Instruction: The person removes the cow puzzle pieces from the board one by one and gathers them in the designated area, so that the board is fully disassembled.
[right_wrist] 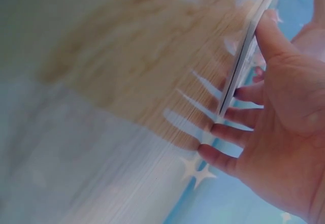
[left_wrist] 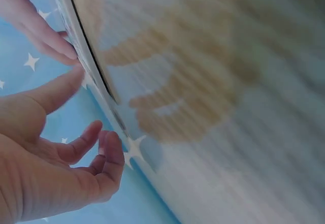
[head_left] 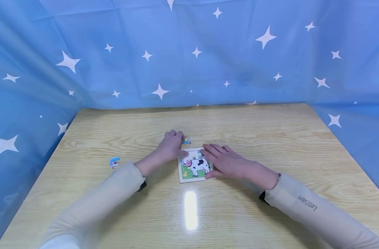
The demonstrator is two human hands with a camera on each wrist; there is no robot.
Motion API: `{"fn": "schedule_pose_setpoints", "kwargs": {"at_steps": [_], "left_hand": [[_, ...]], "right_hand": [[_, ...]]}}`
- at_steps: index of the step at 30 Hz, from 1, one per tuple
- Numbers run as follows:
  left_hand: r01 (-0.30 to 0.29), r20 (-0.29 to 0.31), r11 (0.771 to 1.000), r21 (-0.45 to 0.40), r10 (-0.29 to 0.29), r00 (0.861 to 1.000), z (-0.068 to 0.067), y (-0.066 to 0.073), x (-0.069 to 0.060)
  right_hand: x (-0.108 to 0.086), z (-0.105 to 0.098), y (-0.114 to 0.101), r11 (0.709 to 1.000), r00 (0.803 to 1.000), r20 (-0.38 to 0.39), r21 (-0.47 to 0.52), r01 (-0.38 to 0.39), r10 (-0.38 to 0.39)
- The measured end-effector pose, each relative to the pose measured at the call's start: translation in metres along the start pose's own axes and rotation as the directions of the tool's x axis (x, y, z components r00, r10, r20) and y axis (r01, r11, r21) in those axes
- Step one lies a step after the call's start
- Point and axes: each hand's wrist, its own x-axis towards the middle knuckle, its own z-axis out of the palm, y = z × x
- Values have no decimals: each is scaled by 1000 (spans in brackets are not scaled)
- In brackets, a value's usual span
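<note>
A square jigsaw puzzle board point(head_left: 189, 180) with a pale frame and a cow picture lies flat on the table. My left hand point(head_left: 169, 147) is at its upper left corner, the thumb on the board and the other fingers loosely bent. Just beyond the board, by those fingertips, lies a small colourful puzzle piece point(head_left: 186, 140); whether they touch it cannot be told. My right hand point(head_left: 228, 162) rests along the board's right side, with fingers extended over the top corner and thumb low on the right edge. The right wrist view shows these fingers point(right_wrist: 244, 116) fairly straight.
Another puzzle piece point(head_left: 114, 162), blue with a printed figure, lies on the wooden table point(head_left: 270, 138) to the left, beyond my left forearm. A blue curtain point(head_left: 177, 52) with white stars stands behind the table and along both sides.
</note>
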Motion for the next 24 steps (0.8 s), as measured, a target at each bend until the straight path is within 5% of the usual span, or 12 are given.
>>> {"fn": "schedule_pose_setpoints", "kwargs": {"at_steps": [10, 16, 24], "left_hand": [[20, -38, 1000, 20, -19, 999, -4, -5, 12], [20, -18, 995, 97, -18, 1000, -2, -6, 22], [28, 4, 996, 84, -28, 1000, -4, -6, 27]], "right_hand": [[2, 9, 10, 998, 999, -27, 49, 40, -39], [0, 1, 3, 999, 1000, 11, 35, -2, 1], [-1, 2, 3, 1000, 1000, 0, 18, 1, -1]]}}
